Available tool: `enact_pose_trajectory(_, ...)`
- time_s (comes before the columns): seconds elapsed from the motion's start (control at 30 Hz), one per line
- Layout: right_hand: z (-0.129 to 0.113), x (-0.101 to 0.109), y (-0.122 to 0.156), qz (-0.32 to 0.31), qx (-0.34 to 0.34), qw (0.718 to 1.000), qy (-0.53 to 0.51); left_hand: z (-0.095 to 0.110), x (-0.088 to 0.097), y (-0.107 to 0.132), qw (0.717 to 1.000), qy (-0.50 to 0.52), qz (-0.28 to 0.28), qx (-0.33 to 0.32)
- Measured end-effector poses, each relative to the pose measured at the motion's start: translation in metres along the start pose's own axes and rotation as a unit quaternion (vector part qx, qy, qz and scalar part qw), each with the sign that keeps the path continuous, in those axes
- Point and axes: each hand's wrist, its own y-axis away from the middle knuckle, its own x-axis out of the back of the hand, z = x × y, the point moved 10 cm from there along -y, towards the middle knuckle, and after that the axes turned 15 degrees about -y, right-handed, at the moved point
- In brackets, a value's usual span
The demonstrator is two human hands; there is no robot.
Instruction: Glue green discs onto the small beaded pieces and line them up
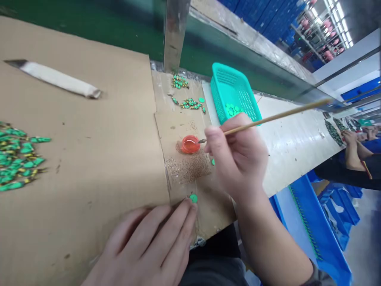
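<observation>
While the right hand [242, 159] grips a thin brush [276, 117] pen-fashion, close to its tip, the left hand [149, 242] lies low on the cardboard [119, 131], fingers together and stretched forward. Its fingertips meet a small green disc [193, 198]; from where I stand I cannot tell whether they pinch it or only press it down. The brush slants up to the right, its dark tip at the edge of a red dish [188, 151] that appears to hold clear liquid.

I'd judge the brush light and stiff along its wooden handle, softer at the end, best taken just behind the tip. The disc looks thin and light, perhaps slippery if wet, so its edge is the place to hold it. The dish looks easy to tip; I'd steady it by its wall.

Around the dish, brown speckles mark the cardboard. Beyond it sit two clusters of small green-and-yellow pieces [190, 104], and beside them a green basket [218, 105] with more discs inside. Far left are a larger heap [20, 159] and a white-wrapped blade [59, 79]. Farther along the worktop [291, 147], a co-worker's hands [350, 137] are near dark piles.
</observation>
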Motion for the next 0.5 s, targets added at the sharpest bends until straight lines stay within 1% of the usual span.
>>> enact_pose_trajectory(0.1, 0.015, -0.014, -0.007, -0.038, -0.012, 0.999, 0.006, 0.001, 0.003, -0.005, 1.0, -0.01, 0.029, -0.007)
enact_pose_trajectory(0.2, 0.02, -0.018, -0.005, -0.057, -0.013, 0.998, 0.025, 0.001, 0.004, -0.006, 0.999, -0.015, 0.035, -0.009)
enact_pose_trajectory(0.4, 0.021, -0.021, -0.005, -0.059, -0.016, 0.998, 0.026, -0.001, 0.003, -0.005, 1.0, -0.017, 0.024, -0.002)
enact_pose_trajectory(0.5, 0.015, -0.016, -0.005, -0.036, -0.006, 0.999, 0.019, 0.0, 0.002, -0.006, 1.0, -0.021, 0.019, -0.01)
